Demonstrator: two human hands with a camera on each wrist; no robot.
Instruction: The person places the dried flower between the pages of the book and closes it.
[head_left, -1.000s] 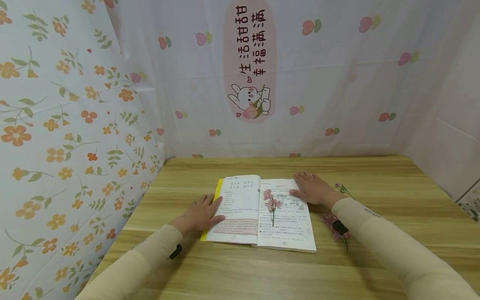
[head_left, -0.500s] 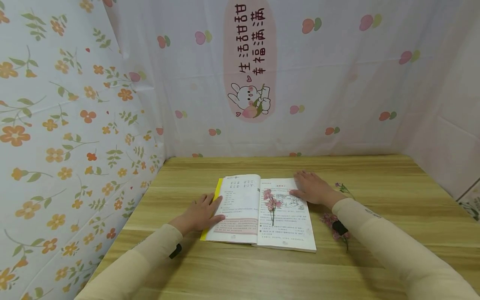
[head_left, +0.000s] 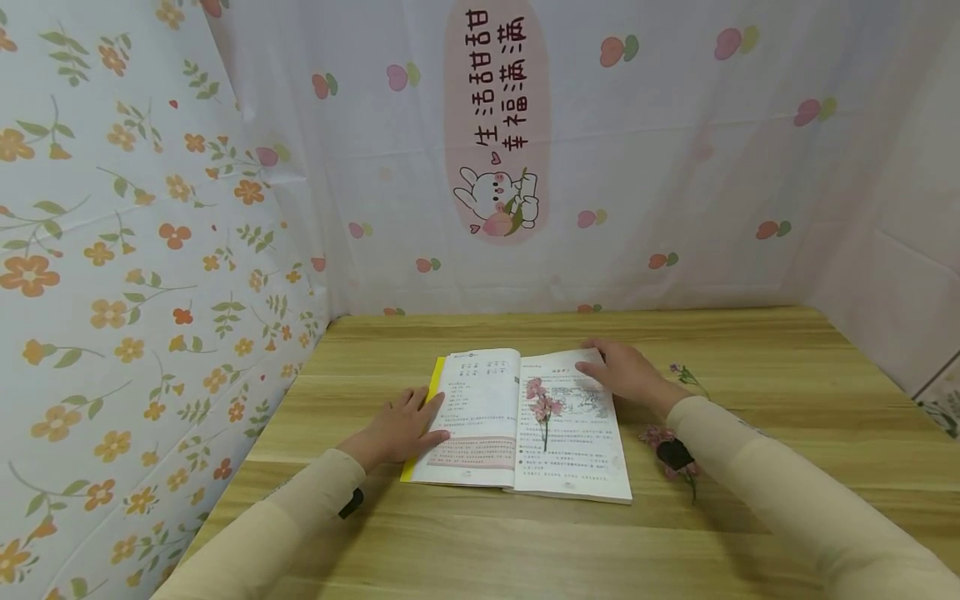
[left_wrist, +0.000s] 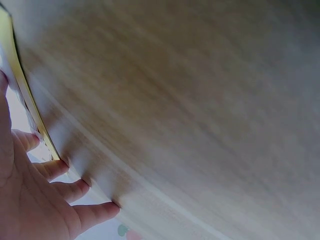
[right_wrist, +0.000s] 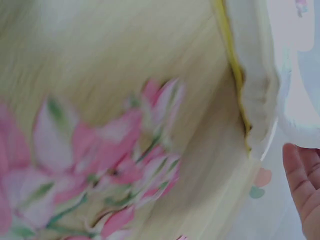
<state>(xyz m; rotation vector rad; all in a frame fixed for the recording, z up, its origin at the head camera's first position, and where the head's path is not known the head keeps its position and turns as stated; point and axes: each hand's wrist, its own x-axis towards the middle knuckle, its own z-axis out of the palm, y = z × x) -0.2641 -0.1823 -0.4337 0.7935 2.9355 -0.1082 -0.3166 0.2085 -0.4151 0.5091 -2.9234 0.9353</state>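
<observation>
An open book with a yellow cover edge lies on the wooden table. A pink flower sprig rests on its right page, stem pointing toward me. My left hand lies at the book's left edge, thumb on the page; in the left wrist view its spread fingers reach down to the tabletop. At the top right corner my right hand has its thumb over the page and its other fingers behind the edge. The right wrist view shows fingertips at the lifted page's edge.
More pink flowers lie right of the book, partly beneath the right forearm, with a small purple sprig behind them. Patterned cloth hangs behind the wooden table and along its left side.
My right hand has moved slightly up and left at the page's top right corner, its fingers curling behind the edge, and the corner has risen. The left hand keeps its place.
</observation>
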